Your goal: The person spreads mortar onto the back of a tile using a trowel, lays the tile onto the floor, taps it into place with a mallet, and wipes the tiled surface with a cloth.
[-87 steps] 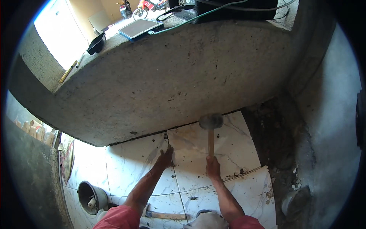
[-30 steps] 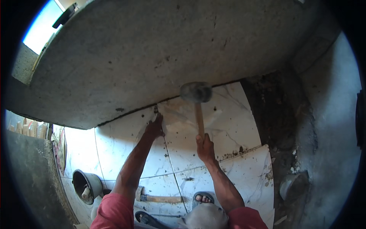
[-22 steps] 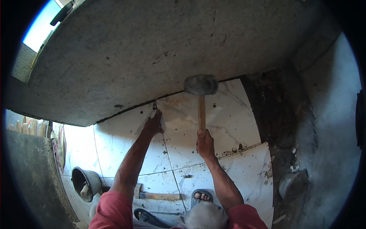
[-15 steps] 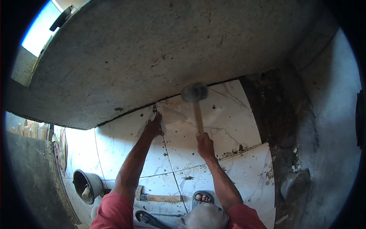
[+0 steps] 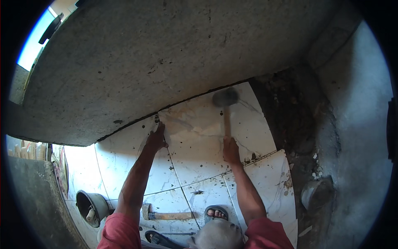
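Gripping a mallet (image 5: 226, 108) by the low end of its wooden handle (image 5: 227, 123), the right hand (image 5: 231, 151) has its fingers curled tight around the wood. We see the right arm come up from the lower right and lean a bit to the left, with the mallet pointing away from the body. The mallet's big dark head (image 5: 225, 97) is over the far part of a white tile (image 5: 199, 139), close to the concrete wall (image 5: 166, 62). The head is blurry, so we cannot tell if it touches the tile.

We see the left hand (image 5: 156, 139) reach far out on a long, nearly straight arm that leans to the right. Its fingers point at the wall and its thumb sticks out to the right, so the hand is spread and holds nothing. It is at the thin line between that tile and the next tile (image 5: 120, 155) on its left, and it looks like it rests there.

Both arms have red sleeves (image 5: 120, 232). Little dark crumbs dot the tiles. Past the white tile, on the right, we see a strip of dark dirt (image 5: 290, 116). Nearer to the body, a hammer (image 5: 170, 216) lies flat between the left arm and a foot in a dark sandal (image 5: 208, 216). A grey bucket (image 5: 100, 203) is to the left of the left arm, with something pale inside.
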### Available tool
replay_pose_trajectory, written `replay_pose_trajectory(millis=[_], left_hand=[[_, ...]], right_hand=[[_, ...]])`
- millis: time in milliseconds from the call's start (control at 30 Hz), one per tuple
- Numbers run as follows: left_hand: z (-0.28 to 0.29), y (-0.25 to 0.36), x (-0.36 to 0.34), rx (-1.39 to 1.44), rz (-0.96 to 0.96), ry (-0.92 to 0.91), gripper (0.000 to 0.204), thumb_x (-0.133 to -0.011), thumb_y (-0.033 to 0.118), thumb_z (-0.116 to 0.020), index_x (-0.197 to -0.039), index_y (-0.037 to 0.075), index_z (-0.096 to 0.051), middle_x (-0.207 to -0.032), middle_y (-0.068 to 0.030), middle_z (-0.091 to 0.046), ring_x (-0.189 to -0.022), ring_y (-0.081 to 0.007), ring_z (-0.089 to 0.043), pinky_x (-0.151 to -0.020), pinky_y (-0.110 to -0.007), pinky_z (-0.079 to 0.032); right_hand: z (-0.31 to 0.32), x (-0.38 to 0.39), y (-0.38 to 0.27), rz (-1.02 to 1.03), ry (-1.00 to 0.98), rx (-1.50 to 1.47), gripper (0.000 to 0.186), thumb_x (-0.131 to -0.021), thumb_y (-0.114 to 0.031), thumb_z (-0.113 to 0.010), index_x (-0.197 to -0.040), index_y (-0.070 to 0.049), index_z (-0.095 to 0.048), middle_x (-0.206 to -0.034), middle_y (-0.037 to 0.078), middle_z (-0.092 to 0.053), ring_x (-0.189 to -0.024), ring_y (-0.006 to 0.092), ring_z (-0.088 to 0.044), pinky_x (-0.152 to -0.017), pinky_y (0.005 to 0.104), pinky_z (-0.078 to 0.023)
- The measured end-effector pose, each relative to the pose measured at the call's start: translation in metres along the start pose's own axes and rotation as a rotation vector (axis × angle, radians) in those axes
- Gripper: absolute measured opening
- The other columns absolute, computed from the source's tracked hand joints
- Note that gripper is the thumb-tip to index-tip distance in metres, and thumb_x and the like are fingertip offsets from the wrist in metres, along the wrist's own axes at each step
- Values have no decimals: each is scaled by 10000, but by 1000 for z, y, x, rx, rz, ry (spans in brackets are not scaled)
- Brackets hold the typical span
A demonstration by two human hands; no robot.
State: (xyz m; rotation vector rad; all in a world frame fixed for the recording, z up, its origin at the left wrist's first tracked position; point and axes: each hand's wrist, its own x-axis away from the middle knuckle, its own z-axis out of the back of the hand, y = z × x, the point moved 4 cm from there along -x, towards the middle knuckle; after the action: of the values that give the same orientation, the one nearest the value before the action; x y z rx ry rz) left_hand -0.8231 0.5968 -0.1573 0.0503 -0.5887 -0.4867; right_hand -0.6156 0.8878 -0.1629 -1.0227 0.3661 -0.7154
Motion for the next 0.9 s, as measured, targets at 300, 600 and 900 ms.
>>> replay_pose_trajectory(millis=[300,600,900], left_hand=[[1,-7,6,0,-17,16,1131,-589,221,-870,-1484,83,-191,-1582,-106,-127,-1287,-493,-391,-1062,-520,-380],[7,4,9,11,-7,12,1125,-561,196,-879,-1458,39,-219,-1568,-144,-159,-1301,-381,-427,-1089,-524,-336],[2,-1,6,18,-11,43,1108,-563,189,-876,-1452,36,-233,-1565,-140,-176,-1306,-362,-428,-1093,-516,-335]], right_hand=[[20,-7,-31,35,94,-60,441,-1001,-414,-426,-910,11,-505,-627,150,-558,-568,268,-592,-533,384,-445],[35,-27,10,-91,-10,70,452,-996,-424,-421,-926,13,-513,-614,109,-546,-533,212,-567,-505,363,-434],[48,-34,14,0,103,150,434,-994,-424,-429,-936,-3,-514,-592,71,-515,-506,173,-534,-495,350,-448]])
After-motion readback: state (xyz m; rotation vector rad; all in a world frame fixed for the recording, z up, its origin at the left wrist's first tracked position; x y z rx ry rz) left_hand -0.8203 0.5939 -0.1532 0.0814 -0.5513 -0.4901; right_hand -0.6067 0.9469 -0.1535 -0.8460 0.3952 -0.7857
